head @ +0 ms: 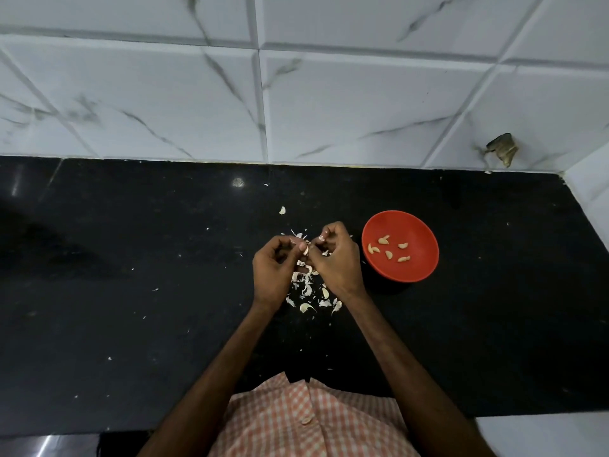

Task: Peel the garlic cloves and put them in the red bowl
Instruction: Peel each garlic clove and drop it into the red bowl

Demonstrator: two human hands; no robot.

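Both hands meet above a pile of garlic skins and cloves (pixel 308 293) on the black counter. My left hand (pixel 275 270) pinches a small garlic clove (pixel 305 249) between thumb and fingers. My right hand (pixel 336 258) has its fingertips curled onto the same clove, pulling at its skin. The red bowl (pixel 418 268) stands just right of my right hand and holds several peeled cloves (pixel 389 249).
The black counter (pixel 131 291) runs wide to both sides, speckled with skin flecks. One loose piece of skin (pixel 282 210) lies behind the hands. A white marble-tiled wall (pixel 296 94) stands behind, with a corner wall at the right (pixel 590 189).
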